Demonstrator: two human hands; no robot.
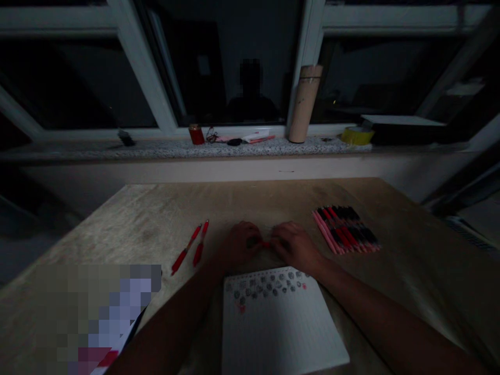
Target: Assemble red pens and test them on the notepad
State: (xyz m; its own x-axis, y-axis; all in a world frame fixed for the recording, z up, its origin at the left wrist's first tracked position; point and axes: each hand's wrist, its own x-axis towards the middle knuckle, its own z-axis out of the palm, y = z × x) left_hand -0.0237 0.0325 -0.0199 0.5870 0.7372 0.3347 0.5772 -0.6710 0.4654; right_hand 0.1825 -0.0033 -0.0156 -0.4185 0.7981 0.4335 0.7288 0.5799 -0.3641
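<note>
Red here on the pair of pens (pixel 182 258), pink, black and red across the pen row (pixel 346 229), white on the lined pad (pixel 279 333) with dark and reddish blots (pixel 279 285), yellow tape roll (pixel 357 136), speckled grey sill (pixel 156 149), tan tumbler (pixel 307 104), dark-banded

Beyond the hands, past the far edge of the pale, worn tabletop (pixel 148 208), a low whitish wall (pixel 242 170) rises to a speckled stone windowsill (pixel 156 151) that runs across the whole width of the view. Above it, white-framed window panes (pixel 258 31) stand dark, the middle one, straight ahead of the hands, faintly reflecting a person's head and shoulders (pixel 251 99). The light is dim and uneven, the tabletop looking paler to the left of the hands and browner to their right, while both sides of the room fall into deep shadow where shapes are hard to tell.
</note>
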